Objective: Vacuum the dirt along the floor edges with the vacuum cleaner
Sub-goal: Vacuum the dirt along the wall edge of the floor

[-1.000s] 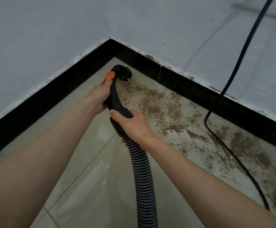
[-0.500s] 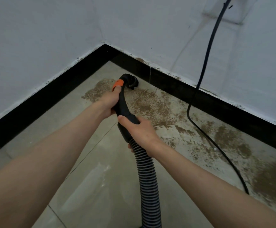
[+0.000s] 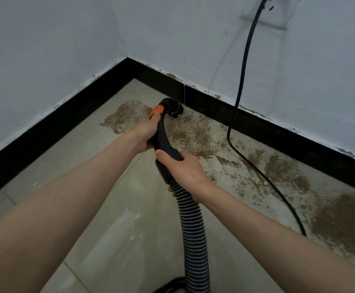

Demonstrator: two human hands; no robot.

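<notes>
Both hands (image 3: pixel 145 134) (image 3: pixel 183 170) stay gripping the vacuum handle (image 3: pixel 161 140), nozzle (image 3: pixel 173 107) moved right along the baseboard (image 3: pixel 257 121).

We see the black vacuum handle (image 3: pixel 161 136) with its orange collar, nozzle (image 3: pixel 173 107) down near the baseboard, over brown dirt (image 3: pixel 195 134) scattered along the floor edge.

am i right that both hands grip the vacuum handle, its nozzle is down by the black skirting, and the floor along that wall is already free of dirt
Not quite. In the head view, brown dirt still covers the floor along that wall. The rest holds: left hand and right hand grip the handle, nozzle by the skirting.
</notes>
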